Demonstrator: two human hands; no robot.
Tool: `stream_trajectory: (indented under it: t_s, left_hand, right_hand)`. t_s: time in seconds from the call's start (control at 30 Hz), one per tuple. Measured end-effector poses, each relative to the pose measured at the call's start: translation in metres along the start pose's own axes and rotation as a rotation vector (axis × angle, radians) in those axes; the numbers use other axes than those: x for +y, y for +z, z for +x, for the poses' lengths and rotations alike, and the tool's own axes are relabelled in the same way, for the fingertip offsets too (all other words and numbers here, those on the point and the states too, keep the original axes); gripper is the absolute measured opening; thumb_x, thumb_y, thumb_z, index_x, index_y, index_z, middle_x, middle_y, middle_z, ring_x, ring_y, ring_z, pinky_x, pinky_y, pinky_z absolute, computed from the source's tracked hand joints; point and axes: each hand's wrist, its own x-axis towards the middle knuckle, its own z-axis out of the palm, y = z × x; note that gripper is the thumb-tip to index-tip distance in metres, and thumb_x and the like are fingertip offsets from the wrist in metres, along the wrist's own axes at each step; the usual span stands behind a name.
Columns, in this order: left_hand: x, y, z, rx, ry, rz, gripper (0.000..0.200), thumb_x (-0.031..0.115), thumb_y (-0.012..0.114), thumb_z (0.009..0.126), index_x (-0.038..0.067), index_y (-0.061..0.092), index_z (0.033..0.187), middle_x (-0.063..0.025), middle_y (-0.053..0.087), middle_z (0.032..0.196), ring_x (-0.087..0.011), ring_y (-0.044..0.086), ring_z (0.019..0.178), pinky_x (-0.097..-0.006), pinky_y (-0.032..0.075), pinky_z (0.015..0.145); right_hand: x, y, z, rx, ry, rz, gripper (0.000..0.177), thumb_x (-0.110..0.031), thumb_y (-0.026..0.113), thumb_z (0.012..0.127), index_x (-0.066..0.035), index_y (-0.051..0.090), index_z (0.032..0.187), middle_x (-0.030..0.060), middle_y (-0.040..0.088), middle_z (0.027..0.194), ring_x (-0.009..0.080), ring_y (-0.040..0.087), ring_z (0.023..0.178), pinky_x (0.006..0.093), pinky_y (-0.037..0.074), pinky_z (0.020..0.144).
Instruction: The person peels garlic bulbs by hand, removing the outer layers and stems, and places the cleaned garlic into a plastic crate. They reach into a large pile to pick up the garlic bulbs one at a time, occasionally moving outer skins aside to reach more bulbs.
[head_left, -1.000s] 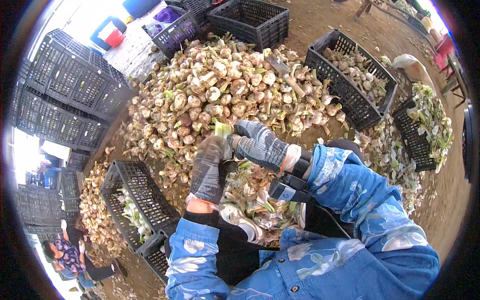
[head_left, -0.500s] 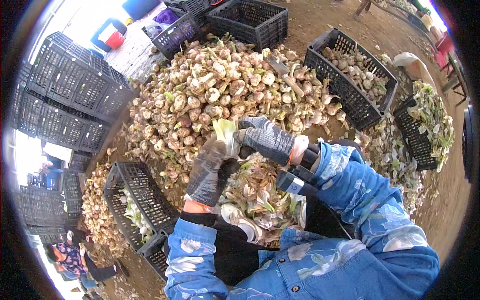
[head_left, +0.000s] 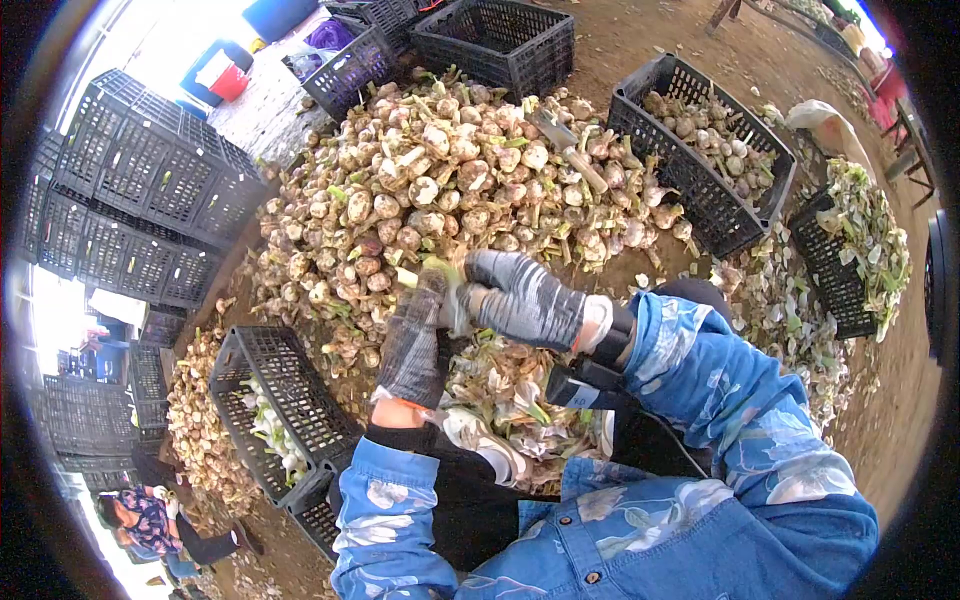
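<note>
My left hand (head_left: 415, 335), in a grey glove, points upward with its fingers wrapped round a pale green garlic stem (head_left: 408, 277); the bulb is hidden. Touching it from the right is my right hand (head_left: 520, 300), also gloved, its fingers closed and blurred, and what they pinch cannot be made out. Just beyond both hands lies a large heap of garlic bulbs (head_left: 400, 210). A knife with a light handle (head_left: 586, 170) rests on the heap. Loose peelings (head_left: 505, 385) lie below my hands, between my shoes.
Black crates surround the heap: a garlic-filled one (head_left: 700, 160), an upper one (head_left: 492, 50), one with peeled garlic (head_left: 285, 400) and one with leaves (head_left: 840, 260). Stacked crates (head_left: 140, 180) stand left. Another person (head_left: 145, 520) sits at lower left.
My right hand has turned and shifted slightly down against my left hand. The pale stem between them now shows less and leans left. The person at lower left has moved their hands.
</note>
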Motion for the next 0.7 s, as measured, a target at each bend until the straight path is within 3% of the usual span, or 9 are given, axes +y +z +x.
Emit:
stream_trajectory:
  t_s: [0.03, 0.13, 0.23, 0.3, 0.37, 0.5, 0.57, 0.63, 0.7]
  left_hand:
    - [0.0, 0.003, 0.0, 0.001, 0.0, 0.0, 0.039, 0.039, 0.054, 0.085, 0.007, 0.053, 0.109, -0.0033, 0.059, 0.097, -0.0154, 0.056, 0.085, -0.0281, 0.047, 0.075]
    - [0.009, 0.018, -0.005, -0.002, 0.072, -0.165, 0.028, 0.034, 0.049, 0.088, 0.01, 0.057, 0.1, -0.0019, 0.059, 0.087, -0.0138, 0.056, 0.078, -0.0259, 0.048, 0.068]
    - [0.014, -0.001, 0.006, -0.051, 0.09, -0.323, 0.026, 0.032, 0.046, 0.09, 0.01, 0.056, 0.099, -0.0016, 0.06, 0.082, -0.0131, 0.057, 0.071, -0.0238, 0.049, 0.057]
    - [0.015, -0.002, 0.002, -0.06, 0.16, -0.34, 0.024, 0.031, 0.045, 0.09, 0.011, 0.056, 0.098, -0.0023, 0.06, 0.08, -0.0129, 0.058, 0.067, -0.0216, 0.047, 0.047]
    - [0.024, 0.01, -0.003, 0.161, 0.139, -0.259, 0.027, 0.032, 0.045, 0.089, 0.01, 0.056, 0.098, -0.0044, 0.06, 0.08, -0.0154, 0.058, 0.067, -0.0224, 0.049, 0.048]
    - [0.027, -0.011, 0.005, 0.129, 0.215, -0.376, 0.03, 0.031, 0.042, 0.09, 0.005, 0.055, 0.097, -0.0095, 0.061, 0.081, -0.0216, 0.06, 0.068, -0.0257, 0.053, 0.052]
    - [0.028, -0.013, 0.009, 0.186, 0.224, -0.337, 0.031, 0.03, 0.041, 0.09, 0.004, 0.056, 0.095, -0.0107, 0.061, 0.081, -0.0229, 0.06, 0.069, -0.0278, 0.053, 0.053]
    - [0.027, -0.007, 0.008, 0.26, 0.238, -0.396, 0.036, 0.034, 0.04, 0.09, 0.003, 0.057, 0.094, -0.0107, 0.061, 0.079, -0.0215, 0.06, 0.07, -0.0301, 0.052, 0.055]
    - [0.024, -0.003, 0.006, 0.337, 0.237, -0.463, 0.036, 0.034, 0.042, 0.09, 0.002, 0.057, 0.095, -0.0092, 0.061, 0.077, -0.0192, 0.06, 0.068, -0.0309, 0.051, 0.059]
  right_hand:
    - [0.008, 0.0, 0.001, -0.004, -0.037, -0.105, 0.025, -0.017, 0.053, 0.081, 0.001, 0.056, 0.097, 0.0057, 0.061, 0.085, 0.0121, 0.054, 0.077, 0.0282, 0.045, 0.067]
    - [0.025, 0.001, 0.006, 0.03, 0.136, 0.293, 0.024, -0.018, 0.051, 0.082, 0.001, 0.055, 0.096, 0.004, 0.058, 0.08, 0.0127, 0.054, 0.075, 0.0277, 0.045, 0.067]
    - [0.034, -0.001, 0.012, 0.012, 0.021, 0.898, 0.016, -0.013, 0.047, 0.084, -0.001, 0.056, 0.09, 0.0038, 0.057, 0.079, 0.0124, 0.055, 0.072, 0.0275, 0.047, 0.063]
    - [0.029, -0.019, 0.013, 0.1, 0.117, 0.766, 0.014, -0.006, 0.045, 0.083, 0.001, 0.053, 0.092, 0.0096, 0.059, 0.085, 0.0174, 0.058, 0.076, 0.0287, 0.05, 0.07]
    - [0.027, -0.025, 0.013, 0.203, 0.107, 0.636, 0.012, -0.007, 0.046, 0.084, 0.001, 0.052, 0.09, 0.0095, 0.058, 0.083, 0.0183, 0.059, 0.075, 0.0303, 0.051, 0.073]
    - [0.03, -0.033, 0.005, 0.368, 0.072, 0.679, 0.018, -0.014, 0.047, 0.085, -0.003, 0.059, 0.089, 0.0044, 0.06, 0.078, 0.0141, 0.056, 0.066, 0.0263, 0.048, 0.065]
    - [0.034, -0.03, 0.0, 0.018, -0.154, -0.124, 0.022, -0.019, 0.046, 0.085, -0.003, 0.06, 0.092, 0.0086, 0.062, 0.081, 0.0201, 0.058, 0.068, 0.0306, 0.049, 0.067]
    - [0.04, -0.025, -0.009, -0.116, -0.269, -0.799, 0.033, -0.032, 0.054, 0.08, -0.002, 0.06, 0.092, 0.0163, 0.062, 0.082, 0.0321, 0.06, 0.074, 0.0387, 0.047, 0.071]
    - [0.032, -0.024, -0.001, -0.323, 0.314, -0.485, 0.039, -0.039, 0.055, 0.078, -0.002, 0.061, 0.088, 0.0142, 0.062, 0.071, 0.0277, 0.06, 0.064, 0.0373, 0.047, 0.062]
